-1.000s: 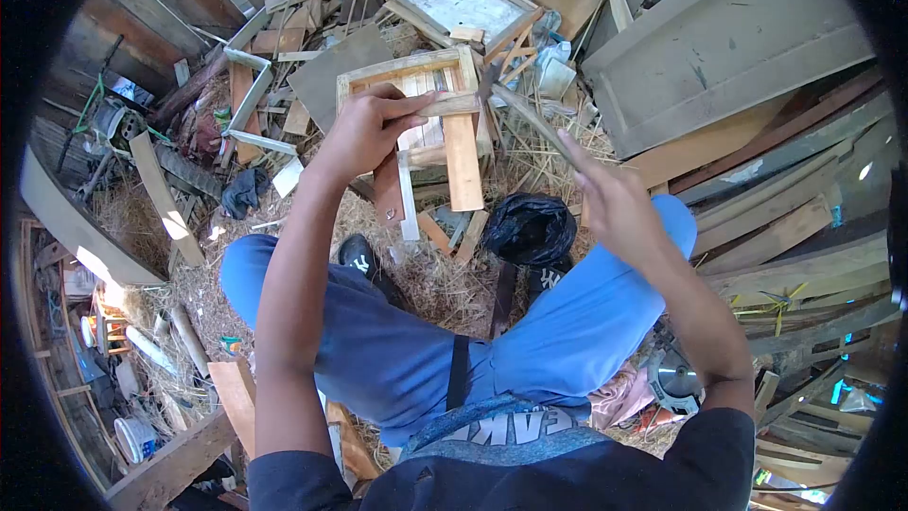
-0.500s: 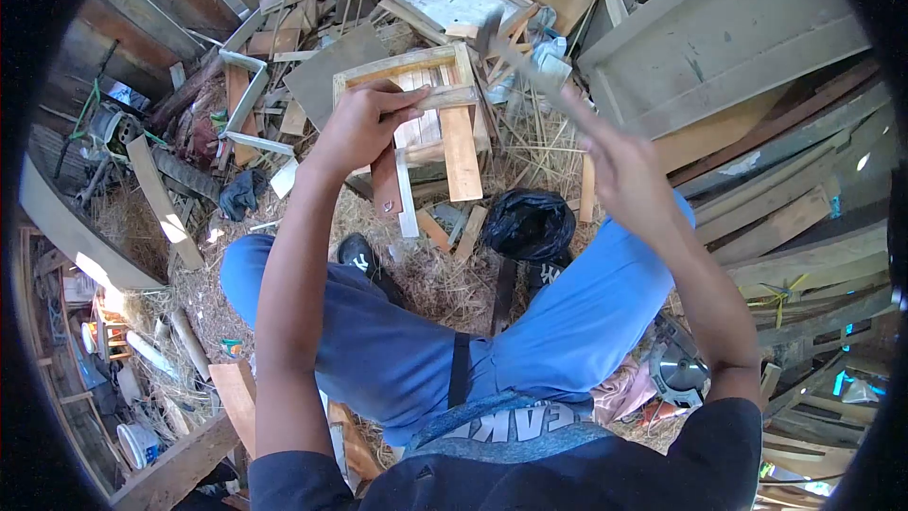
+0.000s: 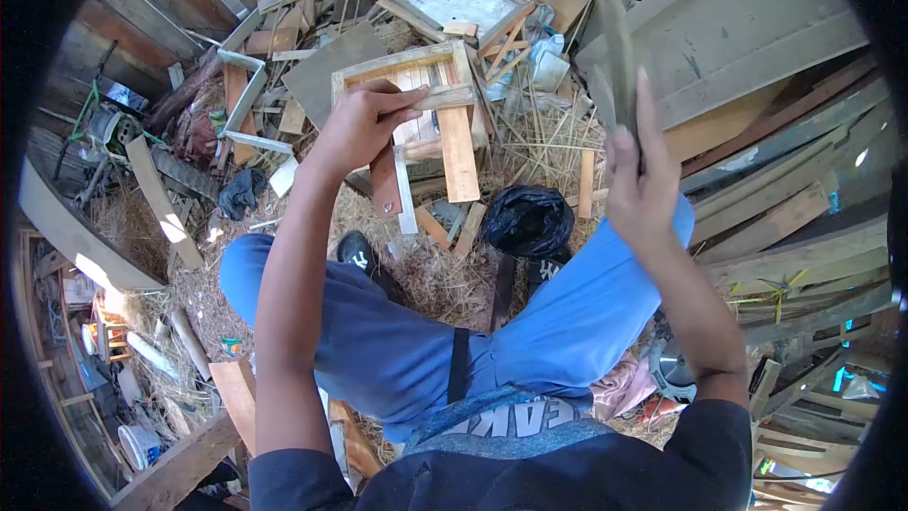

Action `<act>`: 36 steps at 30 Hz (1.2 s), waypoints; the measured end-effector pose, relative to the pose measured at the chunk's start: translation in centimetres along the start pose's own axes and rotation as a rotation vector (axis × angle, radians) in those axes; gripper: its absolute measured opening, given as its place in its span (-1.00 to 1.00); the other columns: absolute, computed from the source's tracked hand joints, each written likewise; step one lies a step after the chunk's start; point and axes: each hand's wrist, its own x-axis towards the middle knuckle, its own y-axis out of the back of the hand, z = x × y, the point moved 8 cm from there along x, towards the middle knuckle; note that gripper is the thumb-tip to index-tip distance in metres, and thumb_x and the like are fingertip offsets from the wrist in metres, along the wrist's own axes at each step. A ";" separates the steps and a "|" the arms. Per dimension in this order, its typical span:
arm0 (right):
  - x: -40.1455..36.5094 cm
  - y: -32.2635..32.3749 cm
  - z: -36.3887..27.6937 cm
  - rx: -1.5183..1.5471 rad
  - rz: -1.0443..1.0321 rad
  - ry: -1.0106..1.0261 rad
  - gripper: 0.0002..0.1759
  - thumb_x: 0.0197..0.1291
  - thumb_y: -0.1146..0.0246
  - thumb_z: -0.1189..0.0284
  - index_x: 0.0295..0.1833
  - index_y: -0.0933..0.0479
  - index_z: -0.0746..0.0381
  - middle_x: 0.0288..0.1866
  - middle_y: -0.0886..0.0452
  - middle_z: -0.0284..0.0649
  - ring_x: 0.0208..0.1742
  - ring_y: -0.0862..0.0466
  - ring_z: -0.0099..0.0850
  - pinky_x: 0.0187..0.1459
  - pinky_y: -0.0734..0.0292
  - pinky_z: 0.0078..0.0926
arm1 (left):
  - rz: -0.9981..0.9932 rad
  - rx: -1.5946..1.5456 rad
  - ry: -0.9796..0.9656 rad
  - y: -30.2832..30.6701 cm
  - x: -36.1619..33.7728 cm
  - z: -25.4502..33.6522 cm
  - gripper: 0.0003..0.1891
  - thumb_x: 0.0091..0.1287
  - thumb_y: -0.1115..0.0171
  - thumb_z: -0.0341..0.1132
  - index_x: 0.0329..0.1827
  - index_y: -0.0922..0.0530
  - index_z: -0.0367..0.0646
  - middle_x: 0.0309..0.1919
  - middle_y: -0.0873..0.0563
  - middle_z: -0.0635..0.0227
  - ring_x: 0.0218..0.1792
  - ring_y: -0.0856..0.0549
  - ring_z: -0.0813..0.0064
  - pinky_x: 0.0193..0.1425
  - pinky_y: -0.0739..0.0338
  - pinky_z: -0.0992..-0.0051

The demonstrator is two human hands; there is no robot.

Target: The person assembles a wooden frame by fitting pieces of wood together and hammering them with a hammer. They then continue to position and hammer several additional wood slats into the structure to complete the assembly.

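My left hand [image 3: 364,121] is closed around one end of a short wooden strip [image 3: 448,97], held against a shallow wooden box frame [image 3: 383,66]. Under the strip, a light orange board [image 3: 461,159] sticks out toward me. Beside it, a reddish-brown board [image 3: 385,187] and a narrow white strip [image 3: 406,197] hang below my left hand. Raised at the right, my right hand [image 3: 640,175] grips a hammer [image 3: 617,38] by its handle. The hammer is blurred, and its head is near the top edge of the view.
A black plastic bag [image 3: 528,220] sits between my feet. Behind the box lies a framed panel [image 3: 454,0] among scrap wood and straw. Stacked planks [image 3: 804,218] line the right side. A circular saw [image 3: 672,369] rests beside my right thigh.
My right hand has swung the hammer up and away from the box, to the right. My left hand, the wooden strip and the box have stayed nearly still.
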 end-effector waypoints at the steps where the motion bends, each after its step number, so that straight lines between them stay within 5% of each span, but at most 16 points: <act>1: -1.2 -0.1 1.1 0.001 0.005 0.001 -0.31 0.42 -0.12 0.63 0.61 -0.27 -0.02 0.09 -0.66 0.28 -0.01 -0.69 0.23 0.04 -0.61 -0.15 | -0.001 0.004 -0.003 0.0 -0.1 -0.1 -0.65 0.31 -0.42 -0.37 0.17 -0.74 -0.06 -0.22 -0.74 0.12 -0.22 -0.71 0.15 -0.04 -0.59 0.30; 3: -4.1 -4.8 3.9 -0.170 -0.542 0.024 -0.24 0.40 -0.11 0.67 0.66 -0.17 0.04 -0.10 -0.70 0.21 -0.41 -0.64 -0.27 -0.21 -0.56 -0.31 | -0.005 0.061 -0.048 0.0 -0.2 0.1 -0.64 0.31 -0.43 -0.37 0.19 -0.73 -0.07 -0.24 -0.73 0.13 -0.23 -0.71 0.18 -0.06 -0.58 0.31; 4: -4.4 -4.5 4.7 -0.137 -0.600 -0.102 -0.29 0.42 -0.12 0.64 0.64 -0.22 0.05 -0.06 -0.70 0.20 -0.45 -0.52 -0.47 -0.31 -0.49 -0.42 | 0.000 0.067 -0.052 0.1 -0.3 0.3 -0.64 0.31 -0.43 -0.37 0.19 -0.73 -0.07 -0.24 -0.73 0.13 -0.23 -0.71 0.18 -0.06 -0.58 0.31; 8: -1.7 -3.3 5.6 -0.185 -0.548 -0.220 -0.41 0.46 -0.14 0.53 0.56 -0.37 0.02 -0.43 -0.62 -0.02 -0.48 -0.56 -0.13 -0.29 -0.51 -0.33 | 0.006 -0.005 0.026 0.3 -0.5 0.1 -0.62 0.30 -0.45 -0.36 0.19 -0.73 -0.06 -0.28 -0.71 0.13 -0.28 -0.70 0.23 -0.10 -0.57 0.34; 10: -0.6 -2.8 7.3 0.017 -0.249 -0.331 -0.50 0.50 -0.15 0.46 0.51 -0.43 0.14 -0.50 -0.53 -0.25 -0.51 -0.50 -0.45 -0.39 -0.41 -0.41 | 0.008 -0.019 0.024 0.5 -0.3 0.5 -0.62 0.29 -0.45 -0.36 0.20 -0.73 -0.05 -0.29 -0.70 0.13 -0.29 -0.69 0.26 -0.11 -0.57 0.35; 13: -1.4 -5.1 12.3 0.239 -0.105 -0.468 -0.54 0.52 -0.18 0.40 0.46 -0.45 0.23 -0.49 -0.46 -0.40 -0.50 -0.40 -0.67 -0.46 -0.32 -0.54 | -0.024 0.012 0.144 0.3 -0.5 0.3 -0.60 0.29 -0.47 -0.35 0.22 -0.72 -0.05 -0.25 -0.75 0.13 -0.28 -0.68 0.45 -0.08 -0.56 0.40; 16: -4.7 -7.4 15.1 0.378 0.038 -0.654 -0.66 0.53 -0.19 0.34 0.29 -0.54 0.26 -0.51 -0.45 -0.43 -0.60 -0.38 -0.67 -0.57 -0.29 -0.58 | 0.124 -0.168 0.097 1.0 -0.5 -1.1 -0.60 0.37 -0.44 -0.33 0.25 -0.69 -0.20 -0.16 -0.81 0.31 -0.19 -0.61 0.65 -0.05 -0.54 0.52; 19: -5.4 -8.1 16.2 0.605 -0.007 -0.835 -0.77 0.53 -0.20 0.30 0.08 -0.54 0.25 -0.53 -0.43 -0.41 -0.69 -0.35 -0.65 -0.70 -0.25 -0.59 | 0.167 -0.409 0.278 1.8 -1.0 -2.6 -0.60 0.38 -0.43 -0.28 0.23 -0.69 -0.23 0.03 -0.82 0.20 -0.06 -0.76 0.44 0.14 -0.62 0.43; 20: -5.1 -8.2 16.8 0.636 -0.002 -0.818 -0.76 0.52 -0.21 0.26 -0.06 -0.49 0.23 -0.52 -0.43 -0.39 -0.73 -0.36 -0.62 -0.76 -0.24 -0.57 | 0.163 -0.510 0.317 1.6 -1.1 -3.3 -0.58 0.44 -0.39 -0.25 0.28 -0.66 -0.25 -0.07 -0.82 0.25 -0.20 -0.75 0.49 -0.03 -0.65 0.47; 24: -5.1 -8.6 17.8 0.620 0.025 -0.884 -0.71 0.51 -0.24 0.21 -0.05 -0.50 0.25 -0.50 -0.44 -0.37 -0.72 -0.35 -0.63 -0.74 -0.24 -0.58 | 0.197 -0.845 0.440 -0.1 -1.4 -6.1 -0.55 0.48 -0.34 -0.24 0.39 -0.59 -0.16 -0.33 -0.69 0.39 -0.46 -0.59 0.68 -0.38 -0.52 0.60; 30: -4.5 -10.2 17.2 0.687 -0.033 -0.839 -0.40 0.35 -0.37 -0.02 0.16 -0.51 0.30 -0.52 -0.42 -0.42 -0.71 -0.36 -0.65 -0.72 -0.27 -0.59 | 0.202 -1.113 0.607 -2.5 -1.6 -6.2 -0.53 0.50 -0.31 -0.20 0.42 -0.55 -0.12 -0.26 -0.70 0.33 -0.46 -0.64 0.55 -0.38 -0.60 0.49; 33: -4.0 -10.9 15.5 0.610 -0.082 -0.806 -0.55 0.48 -0.24 0.07 0.02 -0.51 0.30 -0.52 -0.39 -0.42 -0.71 -0.33 -0.65 -0.74 -0.24 -0.62 | 0.143 -1.227 0.589 -4.3 -1.4 -7.0 -0.52 0.52 -0.28 -0.19 0.45 -0.50 -0.11 -0.23 -0.72 0.29 -0.39 -0.70 0.49 -0.28 -0.70 0.42; 36: -3.2 -11.7 14.8 0.636 -0.095 -0.748 -0.53 0.47 -0.25 0.08 0.10 -0.53 0.31 -0.49 -0.49 -0.41 -0.72 -0.38 -0.67 -0.74 -0.26 -0.64 | 0.111 -1.288 0.602 -6.4 -1.4 -6.8 -0.48 0.54 -0.23 -0.17 0.50 -0.42 -0.10 -0.19 -0.74 0.25 -0.31 -0.76 0.41 -0.20 -0.76 0.34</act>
